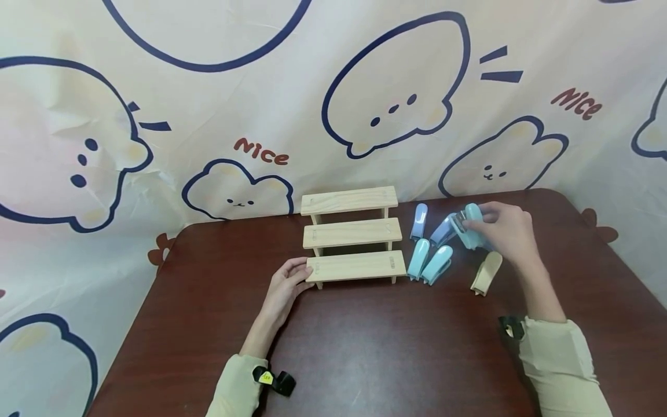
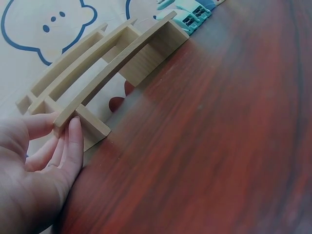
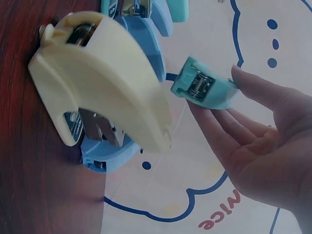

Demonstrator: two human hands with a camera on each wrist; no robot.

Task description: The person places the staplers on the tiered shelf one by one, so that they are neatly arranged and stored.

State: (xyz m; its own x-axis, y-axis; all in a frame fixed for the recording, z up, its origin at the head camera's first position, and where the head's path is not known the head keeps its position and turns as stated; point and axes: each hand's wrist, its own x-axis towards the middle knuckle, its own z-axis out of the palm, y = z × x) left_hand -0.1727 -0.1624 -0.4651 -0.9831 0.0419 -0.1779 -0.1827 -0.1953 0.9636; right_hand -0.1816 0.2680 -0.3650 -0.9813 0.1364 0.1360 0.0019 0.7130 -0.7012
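A pale wooden three-step stand [image 1: 354, 266] stands near the back of the table. My left hand [image 1: 283, 289] pinches the left end of its lowest step, thumb on one side and fingers underneath in the left wrist view. To the right of the stand, my right hand [image 1: 508, 229] holds a small teal stapler [image 3: 204, 85] between thumb and fingers, raised above the table. Under and beside it lie a blue stapler [image 1: 443, 231], another blue stapler [image 1: 419, 220], and two light teal staplers [image 1: 418, 259]. A cream stapler [image 1: 487, 273] lies nearest the right forearm.
The dark brown table [image 1: 365, 347] reaches back to a white cloth [image 1: 323, 104] printed with cartoon figures. A black strap with a small device [image 1: 276, 380] is on the left wrist, and another dark device [image 1: 510, 328] is by the right cuff.
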